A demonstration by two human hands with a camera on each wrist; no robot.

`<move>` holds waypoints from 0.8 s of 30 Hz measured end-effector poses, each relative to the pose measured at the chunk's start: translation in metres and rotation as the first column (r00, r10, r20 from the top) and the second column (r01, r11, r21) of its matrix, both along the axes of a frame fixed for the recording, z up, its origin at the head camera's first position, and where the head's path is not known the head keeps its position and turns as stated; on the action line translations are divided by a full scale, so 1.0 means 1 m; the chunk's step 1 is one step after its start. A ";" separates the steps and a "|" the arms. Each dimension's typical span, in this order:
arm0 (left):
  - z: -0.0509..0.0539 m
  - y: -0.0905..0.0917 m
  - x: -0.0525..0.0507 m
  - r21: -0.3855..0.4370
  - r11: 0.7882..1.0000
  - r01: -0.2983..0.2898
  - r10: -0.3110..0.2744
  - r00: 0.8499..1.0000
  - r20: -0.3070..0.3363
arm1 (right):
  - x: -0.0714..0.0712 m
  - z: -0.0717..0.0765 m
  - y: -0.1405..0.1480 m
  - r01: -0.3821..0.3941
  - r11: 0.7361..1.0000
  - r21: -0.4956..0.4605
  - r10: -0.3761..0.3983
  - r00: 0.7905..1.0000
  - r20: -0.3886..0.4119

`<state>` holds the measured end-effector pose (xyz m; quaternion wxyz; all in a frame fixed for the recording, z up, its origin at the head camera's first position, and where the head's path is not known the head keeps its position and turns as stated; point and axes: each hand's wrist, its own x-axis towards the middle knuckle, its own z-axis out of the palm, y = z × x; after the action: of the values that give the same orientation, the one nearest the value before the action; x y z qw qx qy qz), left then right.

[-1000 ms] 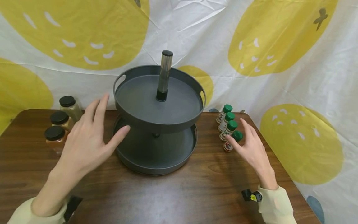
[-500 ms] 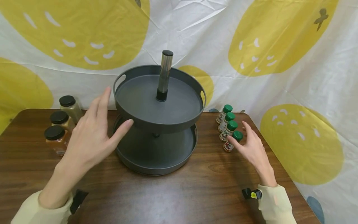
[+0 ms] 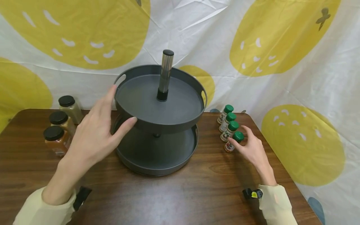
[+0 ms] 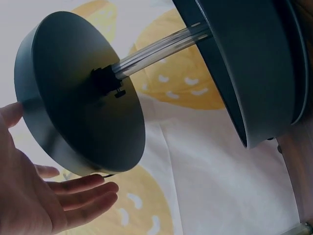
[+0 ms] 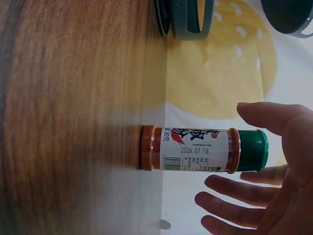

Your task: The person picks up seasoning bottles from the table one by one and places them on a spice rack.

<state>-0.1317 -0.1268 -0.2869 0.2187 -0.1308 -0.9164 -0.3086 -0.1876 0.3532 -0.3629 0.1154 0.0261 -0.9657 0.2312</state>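
Observation:
A dark grey two-tier turntable rack stands mid-table in the head view, its upper tray [image 3: 146, 109] above its lower tray [image 3: 157, 168]. My left hand [image 3: 92, 131] is at the upper tray's left side, fingers extended and thumb spread toward the front rim. In the left wrist view its fingers [image 4: 83, 198] lie close along the tray's wall; firm contact is hard to tell. At right, my right hand [image 3: 253, 150] spreads thumb and fingers around the nearest green-capped spice bottle [image 5: 195, 149], which is upright on the table. A gap shows between thumb and bottle.
Several more green-capped spice bottles [image 3: 227, 134] stand in a row behind the nearest one. On the left are three black-lidded spice jars [image 3: 60, 142]. A lemon-patterned cloth [image 3: 219, 37] hangs behind the wooden table [image 3: 168, 200]. A metal post [image 3: 166, 72] rises through the upper tray.
My left hand has moved right and slightly up to the upper tray's edge. My right hand has drawn slightly closer around the nearest bottle. The rack and bottles have stayed put.

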 end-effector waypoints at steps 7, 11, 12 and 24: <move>-0.001 0.001 -0.003 0.001 1.000 0.016 -0.016 1.000 -0.019 | -0.002 -0.006 0.002 -0.012 1.000 -0.029 0.011 0.999 -0.041; -0.001 0.000 -0.004 0.003 1.000 0.020 -0.020 1.000 -0.015 | -0.003 -0.008 0.003 -0.004 0.999 -0.034 0.002 0.998 -0.065; -0.001 0.000 -0.004 0.007 1.000 0.022 -0.022 1.000 -0.016 | -0.003 -0.008 0.002 -0.001 0.999 -0.034 -0.001 0.998 -0.069; -0.001 -0.001 -0.005 0.066 0.997 0.039 -0.040 0.999 0.009 | -0.002 -0.007 0.002 0.055 0.998 -0.038 -0.057 0.997 -0.047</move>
<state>-0.1367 -0.1274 -0.2875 0.2122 -0.1399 -0.9040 -0.3437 -0.1898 0.3553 -0.3703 0.1456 0.0024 -0.9585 0.2449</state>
